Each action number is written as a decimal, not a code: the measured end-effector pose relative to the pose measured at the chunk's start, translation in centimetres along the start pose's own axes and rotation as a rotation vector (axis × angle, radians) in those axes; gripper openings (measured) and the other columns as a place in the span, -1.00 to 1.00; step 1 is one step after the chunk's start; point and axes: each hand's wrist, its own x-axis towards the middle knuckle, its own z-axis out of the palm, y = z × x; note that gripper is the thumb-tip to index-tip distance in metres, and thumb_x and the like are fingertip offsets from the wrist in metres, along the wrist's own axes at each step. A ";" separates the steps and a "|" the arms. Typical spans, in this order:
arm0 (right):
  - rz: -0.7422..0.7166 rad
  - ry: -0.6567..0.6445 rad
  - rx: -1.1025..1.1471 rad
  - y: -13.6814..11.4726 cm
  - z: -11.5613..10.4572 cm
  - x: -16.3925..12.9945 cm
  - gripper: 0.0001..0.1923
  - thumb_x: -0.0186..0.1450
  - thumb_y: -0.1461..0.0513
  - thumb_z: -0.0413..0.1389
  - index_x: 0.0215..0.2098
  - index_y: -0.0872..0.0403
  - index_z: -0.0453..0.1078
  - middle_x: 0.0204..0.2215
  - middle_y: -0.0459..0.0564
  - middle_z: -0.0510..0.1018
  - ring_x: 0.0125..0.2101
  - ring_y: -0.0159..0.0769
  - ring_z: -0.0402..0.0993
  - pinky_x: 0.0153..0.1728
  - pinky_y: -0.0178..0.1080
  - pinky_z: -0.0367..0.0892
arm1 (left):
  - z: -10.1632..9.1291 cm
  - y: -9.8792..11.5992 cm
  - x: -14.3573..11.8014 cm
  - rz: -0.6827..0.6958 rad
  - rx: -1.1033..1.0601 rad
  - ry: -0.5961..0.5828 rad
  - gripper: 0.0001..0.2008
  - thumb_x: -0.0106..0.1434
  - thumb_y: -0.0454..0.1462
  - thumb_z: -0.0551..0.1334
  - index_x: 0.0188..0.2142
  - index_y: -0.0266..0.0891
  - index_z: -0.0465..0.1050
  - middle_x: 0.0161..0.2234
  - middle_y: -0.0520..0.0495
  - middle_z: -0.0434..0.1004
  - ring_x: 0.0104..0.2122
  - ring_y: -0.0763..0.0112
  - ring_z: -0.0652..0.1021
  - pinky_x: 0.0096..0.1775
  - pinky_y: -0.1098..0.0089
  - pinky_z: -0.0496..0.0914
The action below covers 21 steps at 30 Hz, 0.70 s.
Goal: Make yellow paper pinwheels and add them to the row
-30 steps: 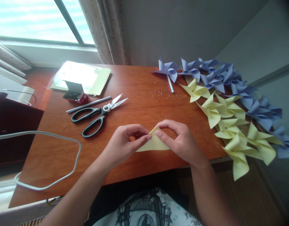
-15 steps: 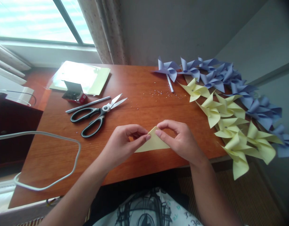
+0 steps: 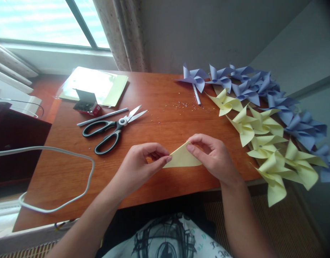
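Between my hands is a folded piece of yellow paper (image 3: 182, 158), held just above the table near its front edge. My left hand (image 3: 145, 161) pinches its left side between thumb and fingertips. At the upper right corner, my right hand (image 3: 209, 156) pinches the fold with thumb and forefinger. Ahead and to the left lie open-bladed scissors (image 3: 123, 122) with black handles. Beside them are a silvery paper stick (image 3: 103, 117) and a small open box (image 3: 86, 107) whose dark contents are too small to make out.
Several yellow pinwheels (image 3: 244, 125) and purple pinwheels (image 3: 247, 91) crowd the right side of the wooden table (image 3: 151, 138). A stack of paper (image 3: 118, 89) sits at the back left. Tiny scraps (image 3: 183, 106) dot the middle. A white cable (image 3: 92, 172) loops across the left.
My right hand has moved right and slightly up along the folded edge, and the yellow paper has shifted right with more showing. My left hand keeps its pinch. The view has shifted slightly.
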 end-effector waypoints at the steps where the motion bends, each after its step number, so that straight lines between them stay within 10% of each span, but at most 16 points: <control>1: 0.001 -0.001 -0.003 0.0 0.0 0.0 -0.90 0.34 0.16 0.22 -0.28 0.02 0.50 -0.31 -0.06 0.60 -0.25 -0.23 0.54 -0.16 -0.22 0.44 | 0.0 0.0 -0.1 0.011 0.014 0.008 -0.87 0.25 -0.25 0.36 -0.37 -0.28 0.59 -0.46 -0.01 0.60 -0.46 0.47 0.51 -0.42 0.52 0.35; 21: -0.016 -0.048 0.032 -0.7 0.4 0.3 -0.92 0.33 0.18 0.24 -0.30 0.01 0.50 -0.33 -0.08 0.59 -0.27 -0.26 0.53 -0.18 -0.25 0.42 | -0.1 0.3 -0.4 0.101 0.172 0.000 -0.89 0.30 -0.28 0.30 -0.35 -0.26 0.58 -0.46 0.01 0.58 -0.46 0.50 0.50 -0.39 0.53 0.35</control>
